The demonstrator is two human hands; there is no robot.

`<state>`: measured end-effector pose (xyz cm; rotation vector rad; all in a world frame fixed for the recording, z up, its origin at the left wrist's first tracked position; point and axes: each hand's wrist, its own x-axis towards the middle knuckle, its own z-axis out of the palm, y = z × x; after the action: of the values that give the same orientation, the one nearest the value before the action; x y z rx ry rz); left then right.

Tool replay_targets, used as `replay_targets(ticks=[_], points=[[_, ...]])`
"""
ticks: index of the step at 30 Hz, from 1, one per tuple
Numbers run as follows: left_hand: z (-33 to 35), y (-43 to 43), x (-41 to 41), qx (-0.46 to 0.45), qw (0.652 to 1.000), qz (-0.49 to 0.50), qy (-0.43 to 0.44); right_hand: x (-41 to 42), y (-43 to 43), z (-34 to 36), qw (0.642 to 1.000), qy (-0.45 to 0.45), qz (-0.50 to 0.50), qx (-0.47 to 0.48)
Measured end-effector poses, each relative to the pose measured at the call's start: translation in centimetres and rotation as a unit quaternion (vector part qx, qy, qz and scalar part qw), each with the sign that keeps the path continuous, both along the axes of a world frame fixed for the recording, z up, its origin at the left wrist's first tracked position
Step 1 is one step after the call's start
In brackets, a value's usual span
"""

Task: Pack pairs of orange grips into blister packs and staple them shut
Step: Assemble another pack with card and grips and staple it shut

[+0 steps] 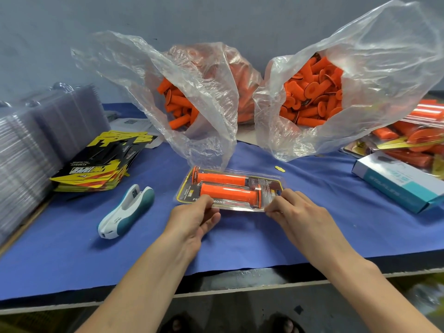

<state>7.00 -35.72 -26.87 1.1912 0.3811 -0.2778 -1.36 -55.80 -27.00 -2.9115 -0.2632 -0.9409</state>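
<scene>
A clear blister pack (pixel 269 182) lies on the blue cloth in the middle of the table, with two orange grips (pixel 224 186) side by side on its printed card. My left hand (pixel 192 218) pinches the pack's near left edge. My right hand (pixel 296 209) pinches its near right corner. A white and teal stapler (pixel 126 211) rests on the cloth to the left, apart from both hands.
Two open plastic bags of loose orange grips (pixel 312 97) stand behind the pack. Stacked empty blister shells (pixel 36 138) and yellow-black cards (pixel 96 162) sit at left. A staple box (pixel 396 181) and finished packs (pixel 418 138) lie at right. The table edge (pixel 240 288) runs near me.
</scene>
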Motion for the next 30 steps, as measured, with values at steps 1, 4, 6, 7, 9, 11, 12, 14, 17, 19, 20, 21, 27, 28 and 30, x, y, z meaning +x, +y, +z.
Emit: replay_targets(ticks=[1, 4, 6, 7, 9, 11, 12, 14, 17, 19, 20, 21, 27, 28, 30], points=[[0.0, 0.3, 0.1, -0.004, 1.000, 0.004, 0.001, 0.0, 0.0, 0.0, 1.000, -0.001, -0.002, -0.004], [0.0, 0.8, 0.4, -0.009, 1.000, 0.011, -0.008, 0.3, -0.2, -0.1, 1.000, -0.012, -0.009, -0.008], [0.0, 0.8, 0.5, 0.000, 1.000, 0.008, -0.015, 0.5, -0.3, -0.4, 0.999, -0.022, -0.015, -0.019], [0.0, 0.9, 0.5, 0.005, 1.000, 0.005, -0.015, 0.6, -0.2, -0.5, 0.999, -0.025, -0.013, -0.031], [0.1, 0.9, 0.7, 0.014, 1.000, 0.002, -0.012, 0.8, 0.0, -0.9, 0.998, -0.033, 0.004, -0.047], [0.3, 1.1, 1.0, 0.020, 1.000, -0.001, -0.010, 1.2, 0.8, -1.2, 0.998, -0.052, 0.024, -0.037], [0.3, 1.2, 1.1, 0.020, 1.000, -0.003, -0.007, 1.4, 1.3, -1.2, 0.997, -0.061, 0.033, -0.032], [0.4, 1.3, 1.1, 0.021, 1.000, -0.018, 0.000, 2.1, 2.4, -1.1, 0.995, -0.073, 0.053, -0.038], [0.6, 1.5, 1.0, 0.025, 0.999, -0.048, 0.001, 3.2, 3.4, -0.8, 0.993, -0.082, 0.076, -0.031], [0.6, 1.8, 0.9, 0.031, 0.998, -0.056, 0.000, 3.8, 3.7, -0.7, 0.992, -0.098, 0.079, -0.027], [0.7, 2.0, 1.0, 0.033, 0.998, -0.059, 0.001, 4.0, 3.9, -0.7, 0.991, -0.104, 0.075, -0.033], [0.8, 2.2, 1.0, 0.035, 0.997, -0.067, 0.004, 4.2, 4.1, -0.8, 0.991, -0.108, 0.071, -0.047], [1.6, 5.0, 0.1, 0.362, 0.916, -0.117, -0.126, 4.5, 4.6, -1.3, 0.990, -0.107, 0.067, -0.068], [1.7, 6.1, 0.0, 0.460, 0.866, -0.057, -0.189, 4.5, 4.6, -1.5, 0.990, -0.108, 0.066, -0.066], [1.8, 8.3, 0.0, 0.604, 0.751, 0.069, -0.258, 4.4, 4.5, -1.7, 0.991, -0.103, 0.064, -0.061]])
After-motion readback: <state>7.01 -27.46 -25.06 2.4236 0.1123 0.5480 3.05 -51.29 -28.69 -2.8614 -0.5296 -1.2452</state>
